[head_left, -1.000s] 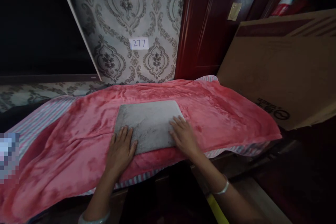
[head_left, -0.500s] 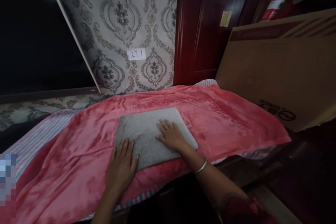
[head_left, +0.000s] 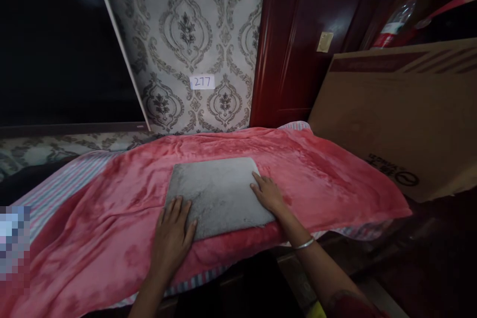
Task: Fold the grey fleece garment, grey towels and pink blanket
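Observation:
A flat grey plush cloth, roughly square like a folded piece or a mat, lies on a pink fleece blanket. On its near left corner rests my left hand, fingers extended and palm down. My right hand lies at the cloth's right edge, fingers stretched out flat, partly over the blanket. A silvery bangle circles the right wrist. Both palms are hidden from above, and neither hand grips anything visible.
Beneath the blanket shows a striped sheet. A large dark screen stands at the left. Behind are a patterned wall with a card reading 277 and a dark red door. A cardboard box and a bottle are at the right.
My right hand has slid rightward from the middle of the grey cloth to its right edge. My left hand stays at the near left corner. The view has shifted slightly.

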The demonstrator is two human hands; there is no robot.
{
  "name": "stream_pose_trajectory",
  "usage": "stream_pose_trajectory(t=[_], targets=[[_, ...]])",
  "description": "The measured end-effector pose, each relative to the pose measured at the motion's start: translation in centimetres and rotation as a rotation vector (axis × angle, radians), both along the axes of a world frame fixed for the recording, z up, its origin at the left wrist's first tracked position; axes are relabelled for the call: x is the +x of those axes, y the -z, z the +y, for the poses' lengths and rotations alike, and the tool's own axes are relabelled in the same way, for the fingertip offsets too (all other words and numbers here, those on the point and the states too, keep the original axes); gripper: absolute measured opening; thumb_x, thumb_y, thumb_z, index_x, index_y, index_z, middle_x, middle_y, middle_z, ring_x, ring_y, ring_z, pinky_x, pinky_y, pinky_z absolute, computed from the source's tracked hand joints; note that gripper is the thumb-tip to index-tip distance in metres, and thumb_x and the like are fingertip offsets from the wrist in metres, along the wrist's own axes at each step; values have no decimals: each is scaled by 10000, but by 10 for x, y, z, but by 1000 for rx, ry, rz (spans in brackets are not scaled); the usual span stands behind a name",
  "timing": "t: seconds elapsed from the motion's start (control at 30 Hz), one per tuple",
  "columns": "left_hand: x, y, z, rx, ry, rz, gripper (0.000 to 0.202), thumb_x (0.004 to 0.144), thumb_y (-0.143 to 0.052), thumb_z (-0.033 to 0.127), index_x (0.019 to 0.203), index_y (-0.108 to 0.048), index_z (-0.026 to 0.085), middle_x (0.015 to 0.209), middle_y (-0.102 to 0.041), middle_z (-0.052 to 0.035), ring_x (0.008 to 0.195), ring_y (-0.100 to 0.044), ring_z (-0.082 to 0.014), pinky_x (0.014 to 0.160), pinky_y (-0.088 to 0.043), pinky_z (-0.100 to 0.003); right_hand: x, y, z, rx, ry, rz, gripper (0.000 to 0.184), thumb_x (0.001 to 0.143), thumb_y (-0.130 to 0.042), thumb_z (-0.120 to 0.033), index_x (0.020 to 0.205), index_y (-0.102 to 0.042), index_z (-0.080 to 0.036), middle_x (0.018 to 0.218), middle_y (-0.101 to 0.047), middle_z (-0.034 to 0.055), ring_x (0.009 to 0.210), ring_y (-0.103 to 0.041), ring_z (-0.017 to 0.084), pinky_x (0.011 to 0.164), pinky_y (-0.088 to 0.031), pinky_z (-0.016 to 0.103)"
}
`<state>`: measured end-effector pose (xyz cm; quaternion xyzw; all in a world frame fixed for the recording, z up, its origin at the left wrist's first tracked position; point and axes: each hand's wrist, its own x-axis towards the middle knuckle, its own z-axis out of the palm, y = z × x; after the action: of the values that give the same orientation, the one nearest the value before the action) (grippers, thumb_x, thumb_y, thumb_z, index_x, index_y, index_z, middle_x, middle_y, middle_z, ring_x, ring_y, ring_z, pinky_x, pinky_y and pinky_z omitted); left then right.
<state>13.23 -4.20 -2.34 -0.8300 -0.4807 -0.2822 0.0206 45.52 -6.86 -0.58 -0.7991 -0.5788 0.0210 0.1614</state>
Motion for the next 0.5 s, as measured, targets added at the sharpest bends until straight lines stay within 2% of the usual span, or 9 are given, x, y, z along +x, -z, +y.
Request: stream_pose_trajectory(t=[0.1,0.2,0.3,0.4,0.5], targets=[[-16,3,-4,-97,-93,-344,549,872,-506,474,1302,-634,158,1552,-424,-163,1474,-315,-355,1184,-292,-572,2,0,-3,27,26,-13,552,1001,-367,-396,1505,-433,-182,1342,-614,152,1233,-551,286,1001,-409,412],[-37,0,-8,-380,-155,-805,655,797,-589,580,1327,-602,196,1483,-522,-145,1400,-445,-336,1152,-367,-530,1,3,-11,33,34,-20,553,987,-384,-371,1477,-458,-126,1355,-610,173,1229,-558,301,994,-421,425],[-49,-13,-14,-649,-121,-1172,785,638,-738,632,1281,-621,198,1370,-625,-146,1280,-574,-320,1083,-459,-459,-4,10,-23,61,21,-24,543,985,-384,-346,1471,-462,-115,1360,-605,176,1238,-558,289,1001,-427,419],[-49,-28,-20,-774,-113,-1348,855,503,-853,564,1246,-629,204,1302,-669,-146,1161,-655,-296,1014,-512,-421,-17,16,-40,118,47,-92,501,991,-388,-371,1437,-520,-185,1459,-521,162,1318,-490,318,1041,-394,493],[-44,-34,-23,-790,-128,-1356,857,460,-870,555,1206,-643,197,1287,-675,-150,1166,-649,-309,1034,-493,-448,-38,18,-57,182,-5,-162,466,983,-424,-406,1382,-582,-224,1536,-431,150,1413,-370,353,1097,-303,598]])
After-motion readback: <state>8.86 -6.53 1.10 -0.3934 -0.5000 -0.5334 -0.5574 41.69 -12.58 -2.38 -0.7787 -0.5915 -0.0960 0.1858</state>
